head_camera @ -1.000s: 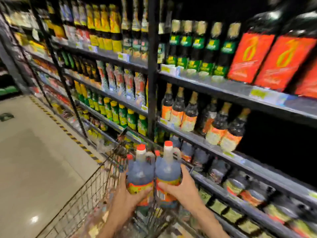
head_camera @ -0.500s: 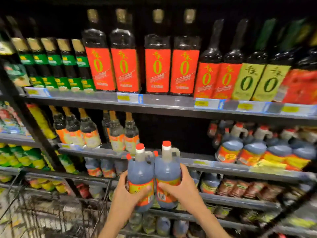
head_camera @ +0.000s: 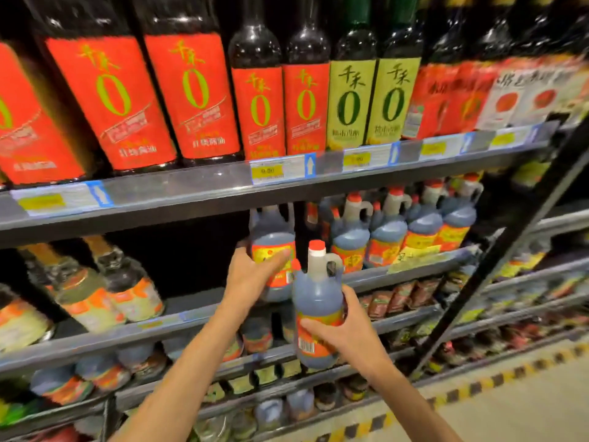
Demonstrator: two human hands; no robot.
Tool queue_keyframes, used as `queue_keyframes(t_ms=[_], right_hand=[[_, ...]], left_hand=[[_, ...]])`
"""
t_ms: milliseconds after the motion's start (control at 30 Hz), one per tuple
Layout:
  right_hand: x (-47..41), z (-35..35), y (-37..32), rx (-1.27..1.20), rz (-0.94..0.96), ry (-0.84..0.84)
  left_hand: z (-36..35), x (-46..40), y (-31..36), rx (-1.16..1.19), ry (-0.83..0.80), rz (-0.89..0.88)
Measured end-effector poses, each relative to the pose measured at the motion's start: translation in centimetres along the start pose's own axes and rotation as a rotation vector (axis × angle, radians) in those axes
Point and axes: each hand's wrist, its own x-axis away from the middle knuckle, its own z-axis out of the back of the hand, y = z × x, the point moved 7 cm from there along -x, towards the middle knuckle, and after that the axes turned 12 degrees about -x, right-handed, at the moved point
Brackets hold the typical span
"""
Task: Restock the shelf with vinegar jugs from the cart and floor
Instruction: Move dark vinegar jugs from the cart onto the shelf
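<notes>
Left hand (head_camera: 251, 275): grasped the far jug (head_camera: 274, 250) round its label, fingers curled across the front, thumb side toward the dark gap at left.
Far jug: dark liquid, red-and-yellow label, raised into the opening of the middle shelf (head_camera: 398, 272); its top was hidden behind the edge of the top shelf (head_camera: 191, 189); whether its base touched the shelf could not be told.
Right hand (head_camera: 347, 330): grasped the near jug (head_camera: 318, 314) low on its body, fingers wrapped over the label, thumb at the left by the barcode.
Near jug: upright, red cap, loop handle on its right, held in the air in front of the middle shelf, just right of and lower than the far jug, overlapping it in view.
Stocked jugs (head_camera: 401, 228): a row of the same kind, red caps, standing on the middle shelf to the right of the far jug.
Gap: dark unlit stretch of the middle shelf, left of the far jug.
Round bottles (head_camera: 105, 288): orange-labelled, on the middle shelf at far left, blurred.
Top shelf: tall dark bottles, red labels (head_camera: 191, 94) at left and centre, two green labels (head_camera: 369, 100) to their right; price tags (head_camera: 277, 170) along the edge.
Lower shelves: small bottles and packets, blurred.
Floor (head_camera: 510, 403): pale, yellow-and-black striped strip at lower right.
</notes>
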Motion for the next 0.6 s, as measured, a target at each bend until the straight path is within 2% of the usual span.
queue_keyframes(t_ms=[167,333,600], right_hand=[[-0.8,1.0,-0.3,-0.019,0.038,0.065],[-1.3,2.4,-0.2,-0.035,0.086,0.126],[-1.3,4.5,0.3,-0.003,0.107,0.095]], left_hand=[[-3.3,-4.4,2.0,-0.072,-0.005,-0.129],[-6.9,-6.3,1.4,-0.108,-0.029,-0.154],[-9.7,-8.2,1.8,-0.144,-0.021,-0.101]])
